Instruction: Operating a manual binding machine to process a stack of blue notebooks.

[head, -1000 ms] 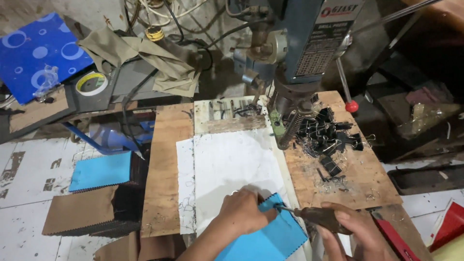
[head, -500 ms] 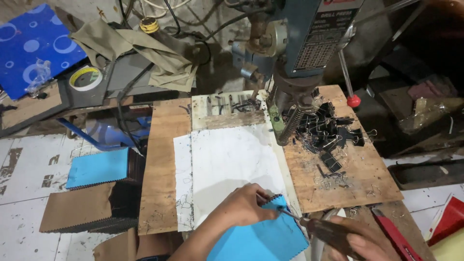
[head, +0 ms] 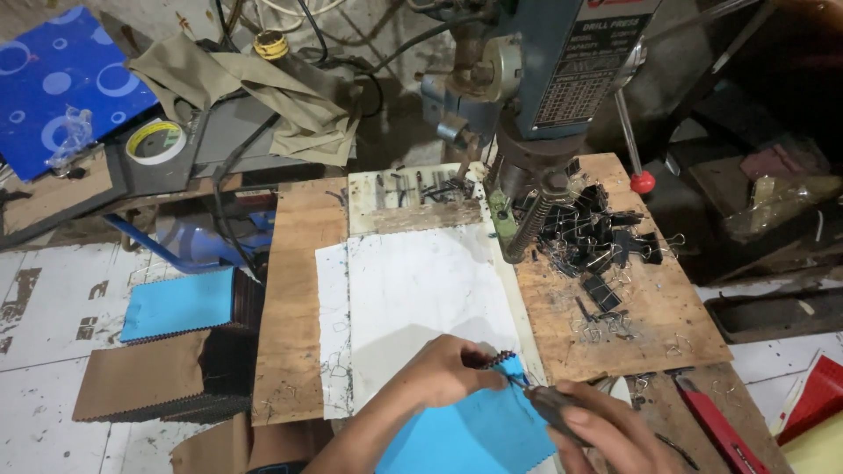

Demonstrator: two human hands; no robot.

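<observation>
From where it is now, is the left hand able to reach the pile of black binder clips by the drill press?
Probably not at once: the left hand is pressing the blue swatch stack, and the right hand with its tool crosses toward the black binder clips. The white board between is bare.

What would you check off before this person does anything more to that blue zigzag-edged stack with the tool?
1. Left hand pinning the blue zigzag-edged swatch stack: ok.
2. Right hand gripping the dark-handled pointed tool: ok.
3. Tool tip at the stack's top corner: ok.
4. Left fingertips away from the tip: cannot tell.
5. White board beneath the stack: ok.
6. Heap of black binder clips away from the hands: ok.
</observation>
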